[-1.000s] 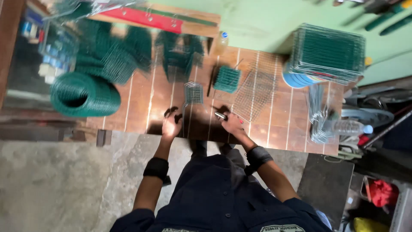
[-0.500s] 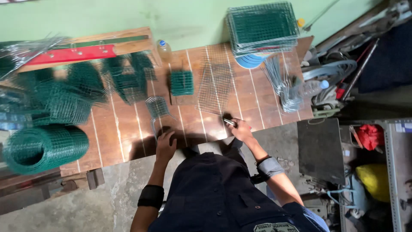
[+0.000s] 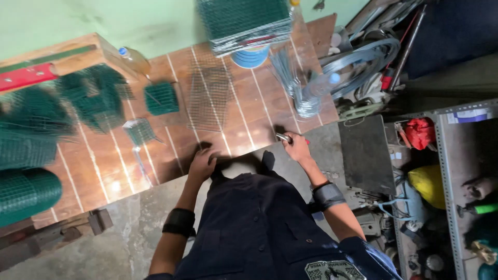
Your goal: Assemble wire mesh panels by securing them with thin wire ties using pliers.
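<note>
Left hand [image 3: 202,163] flat, empty, on table [image 3: 244,129] edge. Right hand [image 3: 296,148] grips pliers [image 3: 284,138] near mesh panel [image 3: 209,96].

workshop | wooden workbench [image 3: 244,132] | green wire mesh rolls [image 3: 23,194] | wire coils [image 3: 358,57]

dark navy work clothes, short-sleeved, forearms bare. pale embroidered patch low on the front of the garment, design too blurred to read. black band around the left forearm, grey-black band around the right. left hand [image 3: 202,163] and right hand [image 3: 296,148] ungloved.
</note>
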